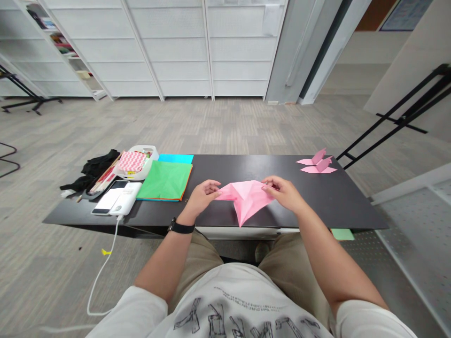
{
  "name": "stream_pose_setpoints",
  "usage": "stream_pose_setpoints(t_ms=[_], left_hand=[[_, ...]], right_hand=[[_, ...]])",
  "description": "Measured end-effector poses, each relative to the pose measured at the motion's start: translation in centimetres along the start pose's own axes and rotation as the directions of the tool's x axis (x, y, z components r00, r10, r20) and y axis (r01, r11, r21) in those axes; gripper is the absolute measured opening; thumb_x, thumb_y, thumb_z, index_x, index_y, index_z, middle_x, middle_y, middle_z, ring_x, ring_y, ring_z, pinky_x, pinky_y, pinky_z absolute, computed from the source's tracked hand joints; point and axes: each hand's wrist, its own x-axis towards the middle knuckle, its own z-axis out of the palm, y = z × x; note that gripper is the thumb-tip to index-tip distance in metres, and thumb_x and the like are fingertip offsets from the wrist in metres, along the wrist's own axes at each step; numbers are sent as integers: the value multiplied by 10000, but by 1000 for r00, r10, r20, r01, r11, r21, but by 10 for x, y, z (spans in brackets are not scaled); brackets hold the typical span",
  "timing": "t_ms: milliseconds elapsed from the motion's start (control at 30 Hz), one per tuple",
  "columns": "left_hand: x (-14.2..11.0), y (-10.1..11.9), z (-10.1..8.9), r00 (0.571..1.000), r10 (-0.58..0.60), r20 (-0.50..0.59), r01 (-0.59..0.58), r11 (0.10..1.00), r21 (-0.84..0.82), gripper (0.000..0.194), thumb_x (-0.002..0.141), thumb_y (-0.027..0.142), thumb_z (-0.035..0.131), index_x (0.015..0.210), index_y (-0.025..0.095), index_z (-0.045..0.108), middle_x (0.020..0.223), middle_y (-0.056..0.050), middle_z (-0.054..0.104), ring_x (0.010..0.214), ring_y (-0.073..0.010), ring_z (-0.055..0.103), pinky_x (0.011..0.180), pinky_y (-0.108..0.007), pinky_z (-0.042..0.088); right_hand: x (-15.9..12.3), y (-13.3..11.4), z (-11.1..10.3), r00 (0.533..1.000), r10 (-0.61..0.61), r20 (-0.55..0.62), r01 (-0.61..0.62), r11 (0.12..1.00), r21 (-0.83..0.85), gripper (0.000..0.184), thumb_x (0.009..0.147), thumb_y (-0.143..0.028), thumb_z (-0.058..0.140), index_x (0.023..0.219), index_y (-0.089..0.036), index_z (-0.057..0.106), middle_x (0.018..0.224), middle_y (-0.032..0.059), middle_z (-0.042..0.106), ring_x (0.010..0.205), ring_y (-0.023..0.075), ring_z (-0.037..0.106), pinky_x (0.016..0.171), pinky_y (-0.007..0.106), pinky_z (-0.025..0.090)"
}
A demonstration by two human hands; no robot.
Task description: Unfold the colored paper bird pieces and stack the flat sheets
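A partly folded sheet of pink origami paper (246, 198) is stretched between my two hands, just above the near part of the dark table. Its lower middle comes to a point facing me, and creases run across it. My left hand (204, 196) pinches the left corner between thumb and fingers. At the opposite corner, my right hand (280, 190) grips the paper the same way. Two folded pink paper figures with raised wings (319, 163) sit near the far right corner of the table.
On the table's left lie a stack of coloured paper (167, 180), a phone (112, 197), a white power bank (126, 199) with a cable, a white basket (152, 155), a pencil tray (102, 183) and black cloth (100, 164). Green paper (342, 234) sticks out below the front right edge.
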Motion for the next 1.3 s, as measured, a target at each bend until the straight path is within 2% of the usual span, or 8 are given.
stream_pose_setpoints(t_ms=[167,333,467,633,767,867,1067,1300], left_hand=[[2,-1,-13,998,-26,57,25,999,31,501,778,401,866,1179,164,681,1009,-66,742,922,-192,716,910,-371,572],[-4,29,5,960,272,70,-278,887,368,564,755,405,912,1241,219,693,1304,-119,689,1258,-290,635,1149,-457,462],[-4,45,32,936,317,152,-352,818,455,554,749,398,906,1224,225,679,1258,-116,694,1207,-313,645,1090,-439,482],[8,37,45,968,242,61,-246,891,381,217,920,309,682,1115,216,702,1109,-68,751,998,-233,704,906,-336,526],[20,31,37,991,135,-5,-121,907,404,266,989,411,577,991,194,731,916,-31,764,806,-194,683,713,-276,484],[30,33,27,999,22,36,-36,887,461,308,974,417,568,916,179,754,816,-32,761,737,-198,689,642,-265,448],[46,43,3,978,82,190,-169,847,504,285,905,394,610,903,206,824,847,-46,785,811,-214,691,723,-275,473],[58,65,-18,939,-16,343,-191,806,561,309,835,470,692,729,192,771,606,13,621,597,-155,535,568,-249,350]], right_hand=[[1,5,-4,994,67,87,-85,973,217,427,883,-578,743,1115,-222,699,754,-34,593,648,142,516,604,275,411],[4,3,2,995,51,83,-68,976,209,402,905,-549,732,1130,-216,717,750,-39,567,660,137,503,632,277,418],[6,3,4,996,41,79,-57,978,202,388,917,-536,721,1132,-214,715,745,-41,555,660,137,501,628,276,420],[2,1,-5,996,31,79,-44,983,176,429,861,-507,777,1178,-225,711,775,-35,581,682,147,539,638,277,456],[-2,-1,-14,993,-22,112,17,999,47,539,777,-447,859,1255,-245,715,945,13,688,829,189,634,743,310,522],[-1,1,-16,994,-3,107,7,999,-34,523,796,-441,836,1272,-256,724,970,22,727,830,199,652,752,322,523],[8,3,-19,983,159,96,-166,984,70,362,760,-499,847,979,-216,790,877,26,745,765,193,639,710,312,486],[21,-13,-29,979,173,111,-193,960,202,490,686,-643,875,762,-186,718,741,20,693,707,176,597,663,301,465]])
